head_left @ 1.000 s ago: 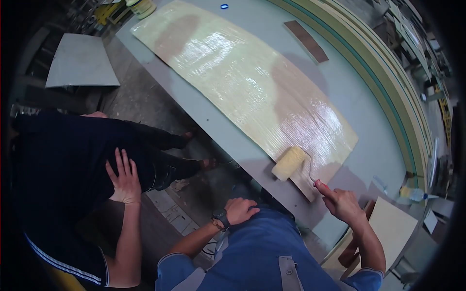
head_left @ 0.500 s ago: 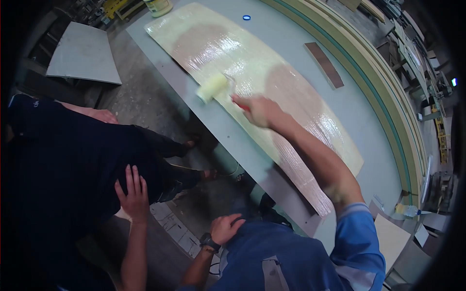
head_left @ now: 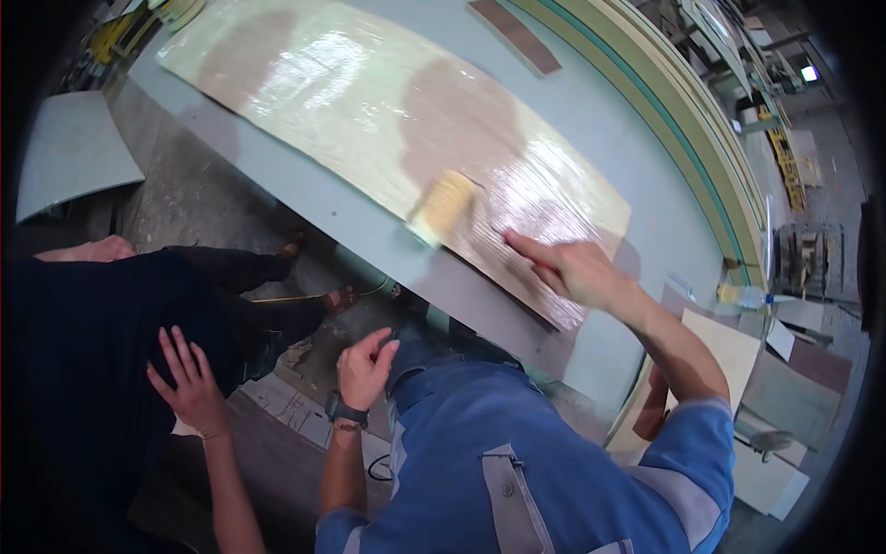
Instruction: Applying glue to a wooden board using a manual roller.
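Note:
My right hand [head_left: 581, 272] is closed round the handle of a paint roller, the handle mostly hidden in my fingers. The roller's pale yellow sleeve [head_left: 443, 208], blurred by motion, rests at the near edge of a long curved panel [head_left: 369, 138]. The panel looks wet and glossy, pale cream with brownish patches. Near my waist, away from the table, my left hand [head_left: 365, 369] hangs with loosely bent fingers apart and nothing in it. A dark watch is on that wrist.
A co-worker in dark clothes [head_left: 83, 369] stands close on my left, one hand [head_left: 189, 383] against the body. The grey table [head_left: 305, 203] carries a brown strip [head_left: 515, 37], a tub [head_left: 175, 11] and long curved laminated pieces [head_left: 683, 138]. A plastic bottle [head_left: 743, 295] lies at right.
My right hand has drawn the roller toward me and right along the panel. The view has shifted, so the table sits further left. My left hand has lifted slightly, away from my clothes.

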Action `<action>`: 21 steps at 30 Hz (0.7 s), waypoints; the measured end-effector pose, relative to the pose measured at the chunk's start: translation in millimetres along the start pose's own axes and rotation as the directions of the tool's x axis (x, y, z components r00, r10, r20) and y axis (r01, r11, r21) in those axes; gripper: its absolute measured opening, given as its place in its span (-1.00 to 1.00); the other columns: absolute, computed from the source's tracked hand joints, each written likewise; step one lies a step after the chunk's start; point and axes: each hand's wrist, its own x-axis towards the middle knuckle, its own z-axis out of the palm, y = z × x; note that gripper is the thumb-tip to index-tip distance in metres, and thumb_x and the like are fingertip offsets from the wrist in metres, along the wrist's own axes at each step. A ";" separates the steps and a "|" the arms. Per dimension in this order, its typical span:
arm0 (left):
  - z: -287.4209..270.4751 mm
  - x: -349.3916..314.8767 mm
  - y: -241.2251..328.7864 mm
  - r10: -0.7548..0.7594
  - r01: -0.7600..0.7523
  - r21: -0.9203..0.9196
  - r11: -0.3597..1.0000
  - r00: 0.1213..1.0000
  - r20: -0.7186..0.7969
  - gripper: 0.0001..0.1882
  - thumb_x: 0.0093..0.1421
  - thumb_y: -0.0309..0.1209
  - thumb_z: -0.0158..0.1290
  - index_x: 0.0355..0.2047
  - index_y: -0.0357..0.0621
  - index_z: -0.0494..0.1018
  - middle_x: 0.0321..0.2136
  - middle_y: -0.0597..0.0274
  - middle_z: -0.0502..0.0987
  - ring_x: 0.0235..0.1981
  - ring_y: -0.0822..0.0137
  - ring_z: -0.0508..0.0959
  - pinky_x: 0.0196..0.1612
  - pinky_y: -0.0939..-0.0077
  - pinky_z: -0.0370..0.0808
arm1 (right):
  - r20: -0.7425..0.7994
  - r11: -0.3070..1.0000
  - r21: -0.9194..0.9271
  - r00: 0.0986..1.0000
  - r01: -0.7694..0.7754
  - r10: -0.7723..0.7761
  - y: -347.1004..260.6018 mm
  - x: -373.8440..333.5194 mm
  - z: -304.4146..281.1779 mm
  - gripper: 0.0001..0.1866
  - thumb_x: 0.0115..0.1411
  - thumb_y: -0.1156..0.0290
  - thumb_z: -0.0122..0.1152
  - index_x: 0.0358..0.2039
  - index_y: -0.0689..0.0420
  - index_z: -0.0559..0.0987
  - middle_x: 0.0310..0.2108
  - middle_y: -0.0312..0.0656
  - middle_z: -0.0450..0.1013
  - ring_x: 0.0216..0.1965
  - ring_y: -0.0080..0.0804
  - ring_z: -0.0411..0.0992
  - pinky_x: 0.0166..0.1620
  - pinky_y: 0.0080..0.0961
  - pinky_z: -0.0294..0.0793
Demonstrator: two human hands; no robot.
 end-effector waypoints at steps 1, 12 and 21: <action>4.7 4.0 6.6 0.019 -0.019 0.000 1.000 1.000 0.007 -0.68 0.18 -0.26 0.21 -0.11 -0.14 0.61 -0.65 0.08 0.55 -0.62 0.21 0.59 -0.49 0.35 0.47 | 0.059 0.995 0.000 0.993 -0.101 0.101 4.1 -33.8 1.8 -0.38 0.27 0.34 0.11 0.34 -0.30 0.30 -0.49 -0.07 0.51 -0.52 -0.05 0.47 -0.39 -0.19 0.47; 73.6 -2.7 49.6 0.181 -0.196 0.058 0.979 0.963 0.198 -0.66 0.22 -0.33 0.21 -0.06 -0.26 0.58 -0.64 0.21 0.56 -0.62 0.53 0.54 -0.52 0.58 0.43 | -0.019 0.966 -0.039 0.967 -0.255 0.255 48.2 -243.3 65.8 -0.35 0.23 0.38 0.17 0.32 -0.36 0.32 -0.61 -0.18 0.41 -0.58 -0.20 0.45 -0.51 -0.22 0.44; 85.1 -10.0 57.9 0.128 -0.138 0.040 0.990 0.973 0.195 -0.70 0.21 -0.27 0.22 -0.13 -0.18 0.61 -0.68 0.15 0.53 -0.65 0.34 0.56 -0.53 0.44 0.42 | -0.040 0.962 0.023 0.962 -0.271 0.272 46.2 -254.6 81.1 -0.33 0.26 0.32 0.11 0.36 -0.44 0.23 -0.60 -0.16 0.41 -0.64 -0.15 0.44 -0.56 -0.18 0.42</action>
